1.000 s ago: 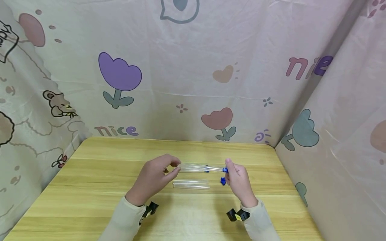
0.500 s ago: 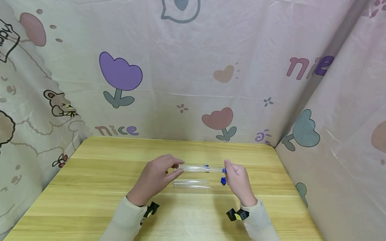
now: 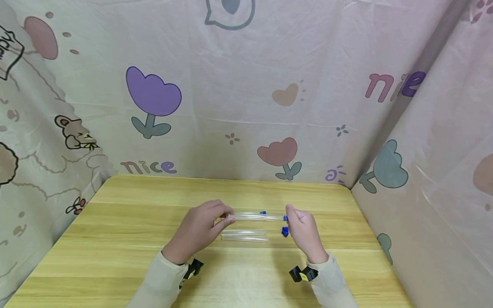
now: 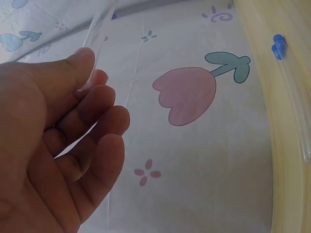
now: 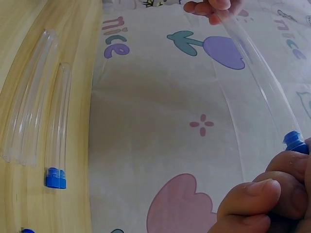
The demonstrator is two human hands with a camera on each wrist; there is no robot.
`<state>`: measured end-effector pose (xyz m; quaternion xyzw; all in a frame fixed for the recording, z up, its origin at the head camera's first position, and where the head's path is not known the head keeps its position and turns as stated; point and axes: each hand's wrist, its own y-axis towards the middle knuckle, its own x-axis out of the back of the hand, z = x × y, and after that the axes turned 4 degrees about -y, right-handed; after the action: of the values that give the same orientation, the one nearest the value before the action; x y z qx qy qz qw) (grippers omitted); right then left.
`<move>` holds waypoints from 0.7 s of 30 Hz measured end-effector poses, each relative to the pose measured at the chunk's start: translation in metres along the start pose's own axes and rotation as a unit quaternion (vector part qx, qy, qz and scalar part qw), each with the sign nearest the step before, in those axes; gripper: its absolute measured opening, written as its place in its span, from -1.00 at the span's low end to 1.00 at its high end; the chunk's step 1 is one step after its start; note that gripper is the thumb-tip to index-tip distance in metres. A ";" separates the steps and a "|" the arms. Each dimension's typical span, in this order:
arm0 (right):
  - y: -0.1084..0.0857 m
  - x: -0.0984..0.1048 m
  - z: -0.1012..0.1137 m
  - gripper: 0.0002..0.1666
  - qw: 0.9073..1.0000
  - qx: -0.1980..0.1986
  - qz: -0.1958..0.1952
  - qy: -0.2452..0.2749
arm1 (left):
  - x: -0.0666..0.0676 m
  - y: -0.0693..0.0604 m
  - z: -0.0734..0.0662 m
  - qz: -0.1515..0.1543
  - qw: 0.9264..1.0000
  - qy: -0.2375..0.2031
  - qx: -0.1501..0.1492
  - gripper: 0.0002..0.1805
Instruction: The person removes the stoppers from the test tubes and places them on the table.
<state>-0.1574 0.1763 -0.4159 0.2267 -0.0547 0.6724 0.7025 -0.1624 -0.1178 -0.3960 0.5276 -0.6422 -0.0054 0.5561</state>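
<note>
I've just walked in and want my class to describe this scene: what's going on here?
A person holds one clear tube over the table, the left-hand grip pinching one end, the right-hand grip holding a blue cap at the other. How far the cap is in isn't clear. Two capped tubes and some uncapped tubes lie on the table, near apparently loose blue caps.

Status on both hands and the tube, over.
Left hand pinches clear tube. Right hand holds blue cap at tube's other end; seating unclear. No obstruction seen between hands.
</note>
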 end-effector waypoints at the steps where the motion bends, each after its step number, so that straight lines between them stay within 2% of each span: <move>1: 0.000 0.000 0.000 -0.18 1.000 -0.001 0.001 -0.001 | -0.001 0.000 0.000 -0.001 1.000 0.000 -0.002 -0.87; 7: 0.000 -0.001 0.000 -0.18 1.000 0.001 0.000 -0.013 | -0.002 -0.001 0.000 -0.004 1.000 0.004 0.001 -0.89; 11: 0.000 -0.002 -0.001 -0.21 1.000 -0.007 -0.003 -0.005 | -0.001 -0.001 0.000 0.002 1.000 0.007 0.013 -0.87; 17: 0.003 -0.002 0.000 -0.39 0.999 -0.013 0.015 0.031 | 0.004 -0.001 0.004 -0.010 0.999 0.017 0.041 -0.86; 21: 0.003 0.000 0.002 -0.46 0.999 -0.022 0.022 0.042 | 0.005 -0.002 0.006 -0.018 0.998 0.022 0.049 -0.83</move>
<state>-0.1599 0.1751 -0.4133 0.1820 -0.0450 0.6954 0.6937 -0.1649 -0.1259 -0.3958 0.5655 -0.6199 0.0278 0.5433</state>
